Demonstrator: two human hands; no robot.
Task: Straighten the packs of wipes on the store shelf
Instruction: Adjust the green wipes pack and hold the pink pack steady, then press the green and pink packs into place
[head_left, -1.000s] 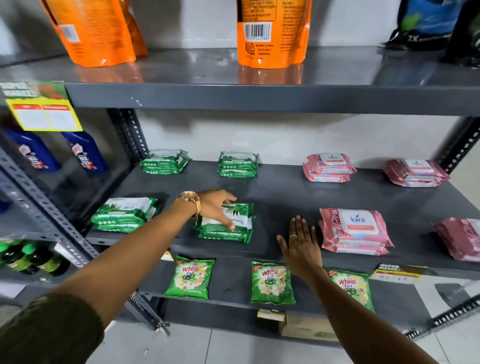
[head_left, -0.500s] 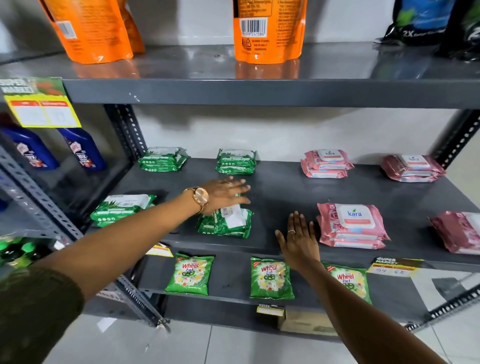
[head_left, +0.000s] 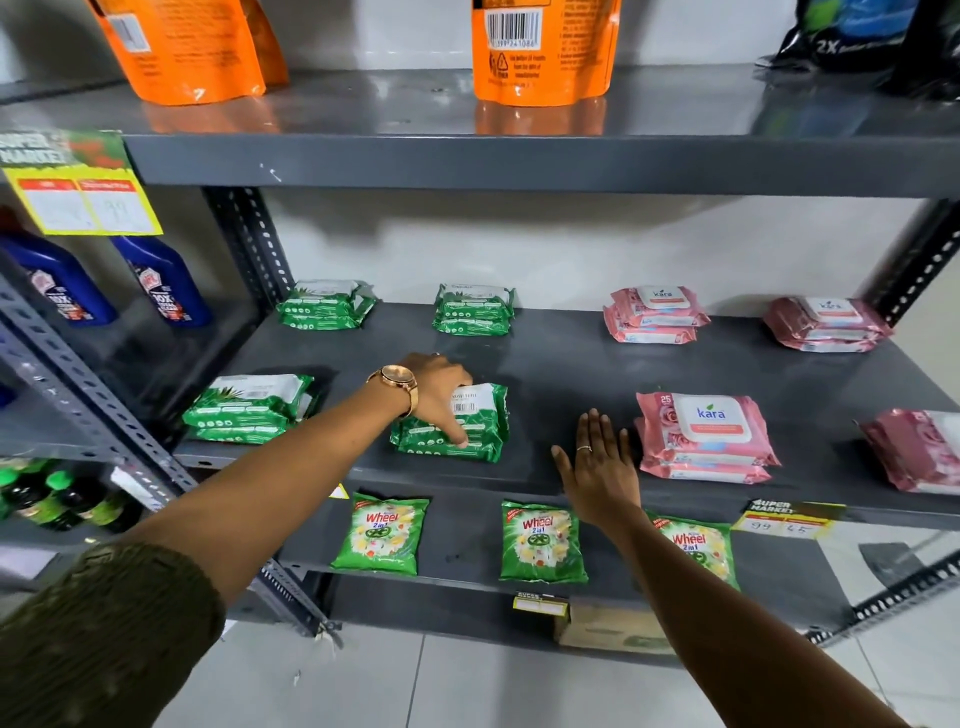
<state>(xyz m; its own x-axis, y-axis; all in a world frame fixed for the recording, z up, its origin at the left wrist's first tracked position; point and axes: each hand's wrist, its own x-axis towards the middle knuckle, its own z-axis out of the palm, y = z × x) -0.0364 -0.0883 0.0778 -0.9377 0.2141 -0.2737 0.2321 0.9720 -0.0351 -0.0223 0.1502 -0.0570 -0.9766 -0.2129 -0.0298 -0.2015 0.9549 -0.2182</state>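
The left hand (head_left: 439, 387) grips the top green wipes pack (head_left: 457, 423) of the front stack at centre-left of the middle shelf (head_left: 561, 374), seemingly to square it, while the right hand (head_left: 597, 470) rests open and flat at its three o'clock, likely for support.

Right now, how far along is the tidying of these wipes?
Roughly midway. Back-row green stacks look squared. The left hand is on the front green wipes pack; the right hand lies flat on the shelf. The far-right pink pack sits askew.
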